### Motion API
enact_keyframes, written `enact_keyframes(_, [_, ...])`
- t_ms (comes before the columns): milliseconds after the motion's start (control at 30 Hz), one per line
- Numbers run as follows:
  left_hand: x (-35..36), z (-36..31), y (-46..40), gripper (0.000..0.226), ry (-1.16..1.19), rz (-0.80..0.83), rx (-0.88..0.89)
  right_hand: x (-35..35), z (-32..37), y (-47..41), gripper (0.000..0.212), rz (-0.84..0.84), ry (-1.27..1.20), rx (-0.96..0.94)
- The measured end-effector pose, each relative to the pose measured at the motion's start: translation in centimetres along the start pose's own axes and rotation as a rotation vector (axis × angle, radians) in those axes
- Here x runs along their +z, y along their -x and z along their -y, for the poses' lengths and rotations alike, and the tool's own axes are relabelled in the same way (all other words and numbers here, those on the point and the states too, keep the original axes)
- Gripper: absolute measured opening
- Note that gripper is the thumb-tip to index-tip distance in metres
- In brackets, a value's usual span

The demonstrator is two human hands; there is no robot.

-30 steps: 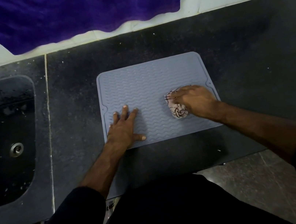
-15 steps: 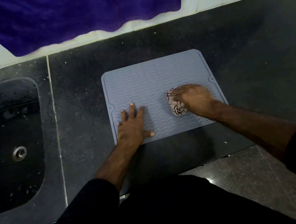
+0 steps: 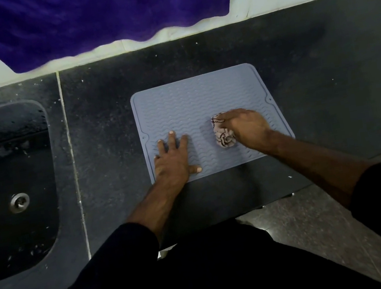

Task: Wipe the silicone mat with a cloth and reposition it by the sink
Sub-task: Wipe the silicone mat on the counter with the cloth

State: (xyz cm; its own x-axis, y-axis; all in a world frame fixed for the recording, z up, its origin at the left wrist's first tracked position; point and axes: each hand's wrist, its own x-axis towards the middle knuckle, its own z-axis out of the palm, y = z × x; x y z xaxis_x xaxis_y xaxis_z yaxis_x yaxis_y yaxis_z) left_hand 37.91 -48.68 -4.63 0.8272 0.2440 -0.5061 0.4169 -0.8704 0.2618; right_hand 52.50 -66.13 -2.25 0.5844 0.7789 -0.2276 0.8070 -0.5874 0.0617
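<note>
Little has moved: right hand (image 3: 247, 127) keeps the balled cloth (image 3: 223, 133) clutched on the mat (image 3: 193, 104), well apart from the sink (image 3: 12, 185); left hand (image 3: 172, 163) pins it, fingers spread. Firm, overlapping strokes would clean best.

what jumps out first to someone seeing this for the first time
A blue-grey silicone mat lies on the dark countertop, with the left hand flat on its near left part and the right hand gripping a crumpled cloth. A purple cloth hangs behind; the sink sits left.
</note>
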Motion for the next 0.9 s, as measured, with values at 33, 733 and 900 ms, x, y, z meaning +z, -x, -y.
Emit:
enact_keyframes(33, [0.0, 0.0, 0.1, 0.108, 0.002, -0.001, 0.0, -0.2, 0.3, -0.2, 0.058, -0.014, -0.028, 0.016])
enact_keyframes(733, [1.2, 0.1, -0.2, 0.118, 0.083, -0.099, -0.08, 0.9, 3.9, -3.2, 0.048, -0.067, -0.052, -0.256])
enact_keyframes(900, [1.2, 0.0, 0.1, 0.131, 0.168, -0.133, -0.116, 0.2, 1.6, -3.5, 0.047, -0.076, 0.017, -0.252])
